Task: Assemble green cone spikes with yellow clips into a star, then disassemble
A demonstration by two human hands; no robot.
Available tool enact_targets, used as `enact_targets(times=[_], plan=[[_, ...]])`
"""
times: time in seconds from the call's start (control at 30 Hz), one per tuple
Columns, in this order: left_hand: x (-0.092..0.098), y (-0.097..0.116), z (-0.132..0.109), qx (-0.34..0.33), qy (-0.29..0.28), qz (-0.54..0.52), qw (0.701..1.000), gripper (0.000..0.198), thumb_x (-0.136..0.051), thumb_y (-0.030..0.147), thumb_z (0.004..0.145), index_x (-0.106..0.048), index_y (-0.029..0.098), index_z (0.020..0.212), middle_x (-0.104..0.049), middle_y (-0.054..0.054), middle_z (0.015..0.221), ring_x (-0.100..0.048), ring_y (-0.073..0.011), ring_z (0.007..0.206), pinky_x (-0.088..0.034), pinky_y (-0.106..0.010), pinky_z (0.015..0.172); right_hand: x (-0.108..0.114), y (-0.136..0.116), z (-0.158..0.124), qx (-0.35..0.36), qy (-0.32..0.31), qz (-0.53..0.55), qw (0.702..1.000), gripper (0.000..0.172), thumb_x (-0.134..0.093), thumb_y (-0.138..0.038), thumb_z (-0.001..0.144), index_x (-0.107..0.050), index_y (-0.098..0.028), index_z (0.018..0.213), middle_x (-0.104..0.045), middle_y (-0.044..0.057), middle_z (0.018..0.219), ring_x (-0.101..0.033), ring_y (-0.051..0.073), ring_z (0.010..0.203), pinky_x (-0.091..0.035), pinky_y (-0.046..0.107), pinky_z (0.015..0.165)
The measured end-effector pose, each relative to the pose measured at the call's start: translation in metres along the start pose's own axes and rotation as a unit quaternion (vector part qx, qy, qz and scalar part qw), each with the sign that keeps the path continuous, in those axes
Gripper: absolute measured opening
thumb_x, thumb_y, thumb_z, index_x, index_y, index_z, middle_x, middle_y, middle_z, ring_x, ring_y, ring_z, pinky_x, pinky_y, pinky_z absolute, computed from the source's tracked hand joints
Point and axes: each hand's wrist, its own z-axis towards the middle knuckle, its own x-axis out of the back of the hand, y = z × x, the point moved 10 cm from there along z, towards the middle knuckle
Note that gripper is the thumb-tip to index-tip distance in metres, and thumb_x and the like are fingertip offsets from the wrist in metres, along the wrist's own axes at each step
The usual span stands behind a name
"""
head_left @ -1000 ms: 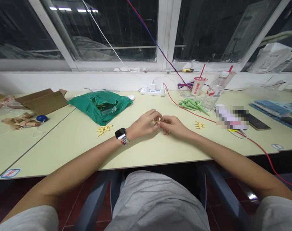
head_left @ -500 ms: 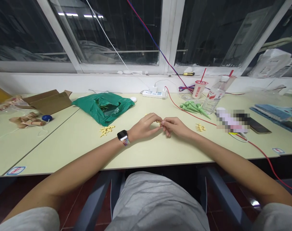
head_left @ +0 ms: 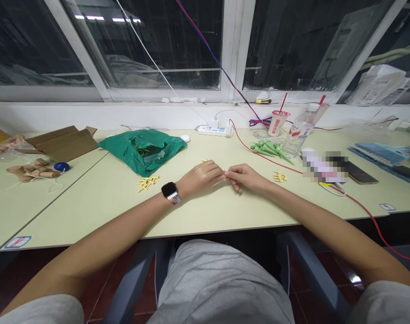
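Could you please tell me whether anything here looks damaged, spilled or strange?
Yes: the green plastic bag, toward the back left of the table. Its opening has ragged, uneven edges, so it looks torn. The small yellow pieces just in front of it lie loosely heaped, but I see no spill.

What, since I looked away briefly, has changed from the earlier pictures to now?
The left hand has flattened: its fingers have come down toward the thumb, closing the gap between them. The small piece remains at both hands' fingertips. The right hand barely moved; the green bag, the yellow pile before it and the bottle stayed put.
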Motion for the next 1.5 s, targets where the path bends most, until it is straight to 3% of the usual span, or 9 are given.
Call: enact_targets(times=[0.23, 0.5, 0.6, 0.7, 0.83, 0.93, 1.13, 1.3, 1.5], plan=[[0.002, 0.001, 0.002, 0.016, -0.002, -0.039, 0.999, 0.031, -0.052, 0.04, 0.112, -0.072, 0.02, 0.098, -0.073, -0.009, 0.09, -0.066, -0.0219, 0.086, -0.051, -0.036, 0.082, 0.003, -0.01, -0.005, 0.015, -0.014, -0.013, 1.0, 0.054, -0.09, -0.064, 0.076, -0.069, -0.015, 0.081, -0.069, 0.002, 0.062, -0.068, 0.016, 0.05, -0.056, 0.026, 0.045], [-0.011, -0.018, -0.004, 0.216, -0.012, -0.221, 0.951, 0.036, -0.055, 0.046, 0.108, -0.065, 0.019, 0.087, -0.066, 0.0, 0.081, -0.058, -0.0163, 0.075, -0.043, -0.029, 0.071, 0.004, -0.017, -0.011, 0.067, -0.008, -0.097, 0.993, 0.042, -0.086, -0.057, 0.083, -0.073, -0.018, 0.088, -0.074, 0.003, 0.068, -0.073, 0.018, 0.062, -0.06, 0.028, 0.062], [-0.017, -0.026, -0.008, 0.251, -0.016, -0.236, 0.939, 0.039, -0.055, 0.046, 0.107, -0.061, 0.019, 0.08, -0.061, 0.001, 0.074, -0.053, -0.0152, 0.07, -0.039, -0.029, 0.067, 0.006, -0.025, -0.014, 0.127, 0.012, -0.173, 0.977, 0.035, -0.081, -0.053, 0.089, -0.074, -0.019, 0.089, -0.073, 0.002, 0.067, -0.071, 0.017, 0.062, -0.056, 0.028, 0.062], [-0.021, -0.033, -0.012, 0.279, -0.014, -0.245, 0.928, 0.04, -0.053, 0.045, 0.107, -0.056, 0.019, 0.076, -0.057, 0.002, 0.068, -0.048, -0.0142, 0.064, -0.037, -0.029, 0.063, 0.004, -0.039, -0.019, 0.211, 0.035, -0.262, 0.941, 0.027, -0.075, -0.046, 0.095, -0.075, -0.019, 0.091, -0.073, 0.002, 0.073, -0.067, 0.015, 0.065, -0.052, 0.027, 0.064], [-0.015, -0.031, -0.012, 0.259, 0.021, -0.273, 0.926, 0.027, -0.06, 0.047, 0.104, -0.059, 0.021, 0.1, -0.061, 0.002, 0.076, -0.054, -0.0147, 0.066, -0.04, -0.028, 0.063, 0.003, -0.047, -0.023, 0.25, 0.043, -0.292, 0.922, 0.025, -0.071, -0.044, 0.099, -0.075, -0.02, 0.092, -0.073, 0.002, 0.077, -0.066, 0.015, 0.066, -0.051, 0.027, 0.065], [-0.011, -0.02, -0.007, 0.211, 0.009, -0.256, 0.943, 0.03, -0.066, 0.049, 0.101, -0.063, 0.021, 0.107, -0.064, 0.0, 0.082, -0.057, -0.0155, 0.071, -0.044, -0.028, 0.065, 0.006, -0.049, -0.024, 0.251, 0.061, -0.293, 0.92, 0.028, -0.071, -0.047, 0.099, -0.075, -0.02, 0.091, -0.073, 0.002, 0.076, -0.065, 0.015, 0.065, -0.051, 0.027, 0.064], [-0.009, -0.021, -0.005, 0.215, 0.001, -0.214, 0.953, 0.029, -0.058, 0.045, 0.107, -0.069, 0.019, 0.102, -0.069, -0.003, 0.087, -0.06, -0.0172, 0.076, -0.044, -0.03, 0.069, 0.011, -0.051, -0.025, 0.26, 0.087, -0.294, 0.916, 0.028, -0.074, -0.047, 0.098, -0.075, -0.02, 0.091, -0.073, 0.002, 0.075, -0.065, 0.015, 0.064, -0.051, 0.026, 0.061], [-0.01, -0.022, -0.004, 0.223, -0.014, -0.185, 0.957, 0.041, -0.045, 0.04, 0.112, -0.059, 0.02, 0.079, -0.062, -0.001, 0.075, -0.058, -0.0174, 0.072, -0.042, -0.032, 0.073, 0.006, -0.059, -0.03, 0.304, 0.092, -0.31, 0.896, 0.022, -0.073, -0.042, 0.099, -0.075, -0.021, 0.095, -0.076, 0.003, 0.085, -0.068, 0.014, 0.065, -0.052, 0.025, 0.06], [-0.008, -0.022, -0.006, 0.237, 0.001, -0.179, 0.955, 0.047, -0.041, 0.041, 0.113, -0.053, 0.02, 0.072, -0.057, 0.001, 0.067, -0.054, -0.0164, 0.066, -0.041, -0.032, 0.071, -0.002, -0.068, -0.039, 0.356, 0.094, -0.324, 0.872, 0.015, -0.069, -0.034, 0.102, -0.073, -0.021, 0.1, -0.076, 0.004, 0.089, -0.067, 0.013, 0.064, -0.054, 0.027, 0.063]])
